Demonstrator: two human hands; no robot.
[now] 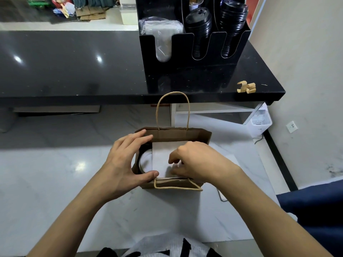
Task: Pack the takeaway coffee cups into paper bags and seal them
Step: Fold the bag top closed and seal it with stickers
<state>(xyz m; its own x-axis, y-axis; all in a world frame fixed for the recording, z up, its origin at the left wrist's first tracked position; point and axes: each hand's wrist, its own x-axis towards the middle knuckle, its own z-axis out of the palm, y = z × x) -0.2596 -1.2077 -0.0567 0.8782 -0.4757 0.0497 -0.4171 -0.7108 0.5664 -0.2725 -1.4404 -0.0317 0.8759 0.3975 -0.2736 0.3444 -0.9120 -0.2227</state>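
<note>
My one camera sits on my head, looking forward and steeply down, close over my hands at the kraft paper bag [174, 135] (wide-angle, so edges bow), with the black counter [74, 62] beyond

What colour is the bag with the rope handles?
Brown. The paper bag shows plainly in the head view, standing on the white counter.

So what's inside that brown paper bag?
Inside the paper bag a white card divider shows, with a black-rimmed cup beside it. The right hand covers the rest.
</note>
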